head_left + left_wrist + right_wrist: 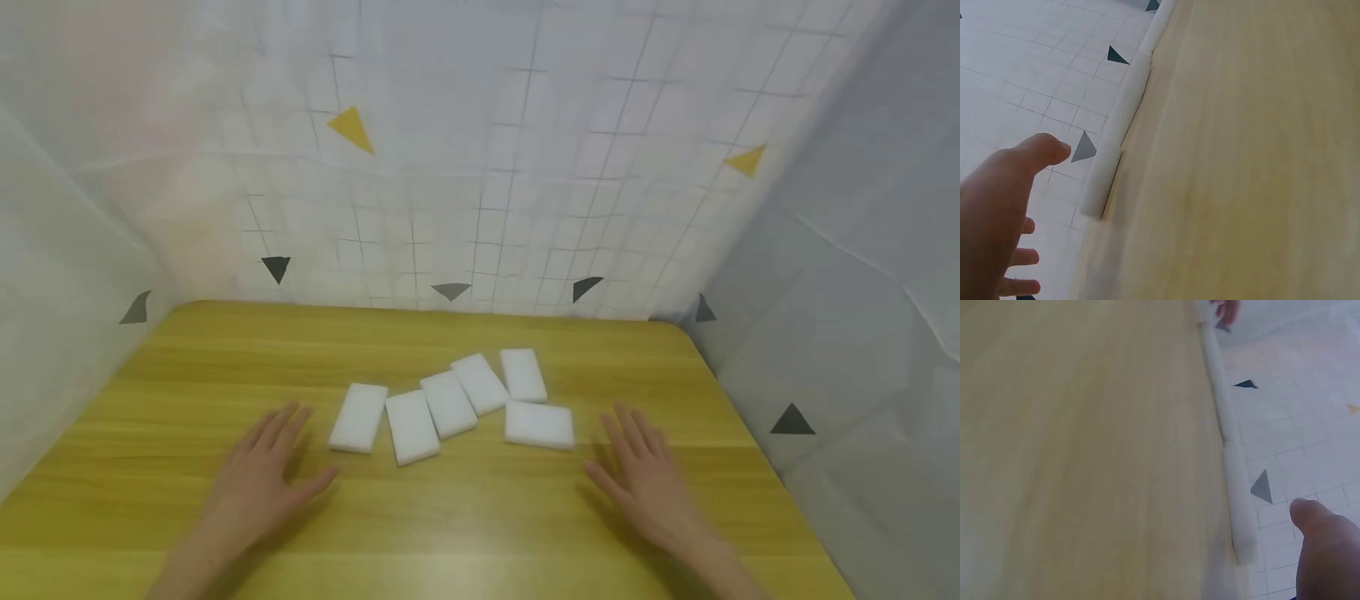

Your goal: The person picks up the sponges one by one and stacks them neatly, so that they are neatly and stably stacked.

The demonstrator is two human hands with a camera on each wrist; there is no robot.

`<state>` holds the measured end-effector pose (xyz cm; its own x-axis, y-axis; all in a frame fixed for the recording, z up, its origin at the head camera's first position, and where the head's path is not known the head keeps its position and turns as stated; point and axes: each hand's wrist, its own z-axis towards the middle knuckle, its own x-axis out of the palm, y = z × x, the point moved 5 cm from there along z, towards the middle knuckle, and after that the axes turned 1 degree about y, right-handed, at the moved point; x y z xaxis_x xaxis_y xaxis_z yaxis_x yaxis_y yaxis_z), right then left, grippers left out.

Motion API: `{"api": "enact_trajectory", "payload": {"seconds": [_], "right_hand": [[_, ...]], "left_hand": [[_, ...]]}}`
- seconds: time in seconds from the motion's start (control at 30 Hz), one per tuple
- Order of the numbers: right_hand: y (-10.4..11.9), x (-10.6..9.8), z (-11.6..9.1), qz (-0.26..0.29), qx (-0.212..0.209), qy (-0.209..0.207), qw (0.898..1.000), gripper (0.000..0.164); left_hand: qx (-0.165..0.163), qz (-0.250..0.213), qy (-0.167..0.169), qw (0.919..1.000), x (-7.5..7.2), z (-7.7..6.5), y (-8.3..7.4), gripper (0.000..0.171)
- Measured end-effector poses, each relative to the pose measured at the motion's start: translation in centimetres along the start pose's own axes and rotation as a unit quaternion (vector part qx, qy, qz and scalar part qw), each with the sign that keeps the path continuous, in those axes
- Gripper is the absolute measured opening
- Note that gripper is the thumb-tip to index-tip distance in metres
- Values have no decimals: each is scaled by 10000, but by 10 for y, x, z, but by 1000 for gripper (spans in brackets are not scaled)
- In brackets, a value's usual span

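Note:
Several white rectangular blocks, sponge-like in look, lie flat on the wooden table in a loose arc in the head view. The leftmost block (359,418) is closest to my left hand (258,475), which is spread with nothing in it. On the other side, a block lying crosswise (538,425) is nearest to my right hand (648,479), also spread and holding nothing. In the left wrist view the thumb (1041,152) points toward a block's end (1100,187). The right wrist view has the right thumb (1322,531) beside another block (1240,506).
The yellowish wooden table (450,533) fills the lower part of the head view. Behind it hangs a white gridded sheet (450,192) with black, grey and yellow triangles. A pale side sheet (862,275) stands at the right, another (60,292) at the left.

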<state>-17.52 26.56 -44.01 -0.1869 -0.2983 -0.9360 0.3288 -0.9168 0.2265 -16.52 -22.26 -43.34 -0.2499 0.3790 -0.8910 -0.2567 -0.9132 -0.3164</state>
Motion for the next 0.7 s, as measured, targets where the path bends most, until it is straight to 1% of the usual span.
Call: {"api": "enact_trajectory", "payload": {"seconds": [0.07,0.1,0.2,0.27,0.43,0.53,0.6,0.63,0.7], "right_hand": [[1,3,2,150,-25,-223,9996,74],[2,4,3,248,-33,-343,9991,72],[3,7,6,587,-73,-688,9959,68],[3,10,7,901,-27,-846,9923,65],[2,13,6,1510,179,-1270,9802,62],[4,15,5,1645,146,-1579,9735,62],[5,16,5,1698,47,-1754,9697,62],[6,16,6,1737,-22,-1833,9676,62],[8,18,7,1805,-112,-1947,9640,60]], "left_hand": [[46,-269,-256,9993,1,0,-2,86],[22,-448,-333,9984,1,0,-3,84],[-52,-977,-598,9934,3,0,-4,79],[-52,-1253,-834,9886,6,-1,-5,75],[7,-1812,-1543,9713,17,-3,-5,64],[0,-2143,-1769,9606,24,-5,-10,56],[24,-2368,-1862,9535,27,-7,-15,52],[34,-2463,-1887,9506,27,-7,-17,51],[60,-2569,-1906,9474,28,-8,-23,47]]}}
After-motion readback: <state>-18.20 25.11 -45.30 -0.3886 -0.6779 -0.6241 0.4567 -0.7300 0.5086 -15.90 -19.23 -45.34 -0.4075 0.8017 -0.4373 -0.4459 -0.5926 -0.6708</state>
